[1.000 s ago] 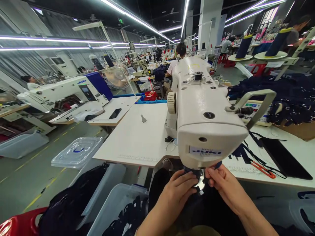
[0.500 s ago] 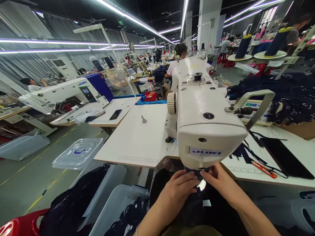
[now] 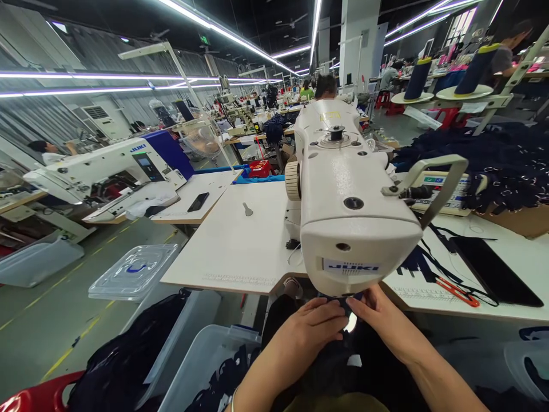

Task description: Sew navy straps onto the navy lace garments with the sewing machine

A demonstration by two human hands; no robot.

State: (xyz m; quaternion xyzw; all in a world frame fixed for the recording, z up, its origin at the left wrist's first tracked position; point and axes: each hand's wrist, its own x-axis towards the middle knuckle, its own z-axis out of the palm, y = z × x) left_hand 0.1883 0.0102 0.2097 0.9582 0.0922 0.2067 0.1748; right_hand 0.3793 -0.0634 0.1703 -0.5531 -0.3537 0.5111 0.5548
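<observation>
A white JUKI sewing machine (image 3: 347,212) stands on a white table (image 3: 240,240) right in front of me. Dark navy fabric (image 3: 338,360) lies under the machine's head, where a bright light shines. My left hand (image 3: 311,332) presses on that fabric from the left, fingers bent and close together. From the right, my right hand (image 3: 377,320) pinches the same fabric, its fingertips meeting the left hand's just below the machine head. The needle area is hidden by the machine.
Red-handled snips (image 3: 457,292), dark straps and a black tablet (image 3: 493,269) lie on the table at right. A clear bin (image 3: 201,366) with dark pieces and a bin lid (image 3: 132,269) stand at left. Thread cones (image 3: 476,68), a dark fabric pile (image 3: 493,160) and other workers are farther back.
Both hands have slid slightly forward under the machine head and closer together on the fabric. The camera view shifted a little to the right.
</observation>
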